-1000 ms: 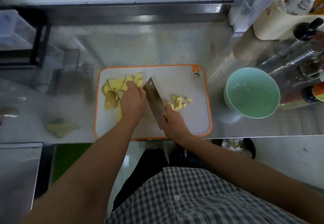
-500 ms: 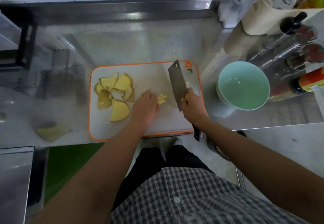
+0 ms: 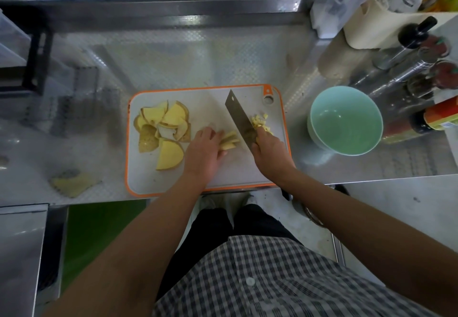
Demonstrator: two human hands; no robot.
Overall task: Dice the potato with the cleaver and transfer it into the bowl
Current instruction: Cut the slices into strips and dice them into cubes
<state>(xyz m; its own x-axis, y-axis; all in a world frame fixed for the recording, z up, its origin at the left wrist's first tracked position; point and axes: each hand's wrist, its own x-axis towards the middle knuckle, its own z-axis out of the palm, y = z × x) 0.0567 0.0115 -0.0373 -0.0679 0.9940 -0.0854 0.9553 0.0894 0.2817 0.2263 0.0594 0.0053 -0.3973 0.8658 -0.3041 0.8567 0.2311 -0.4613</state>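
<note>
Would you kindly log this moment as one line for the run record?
phase: dicing | left hand: holds potato strips | right hand: grips cleaver | diced pile: right of blade | mint-green bowl: empty

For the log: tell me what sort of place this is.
Likely a kitchen, perhaps commercial: stainless steel counter, orange-rimmed cutting board bearing potato slices, condiment bottles at the right.

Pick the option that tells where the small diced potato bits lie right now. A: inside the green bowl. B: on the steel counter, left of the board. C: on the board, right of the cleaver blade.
C: the diced bits lie on the cutting board just right of the cleaver gripped by the right hand; the bowl holds none, and the left hand holds potato strips.
</note>
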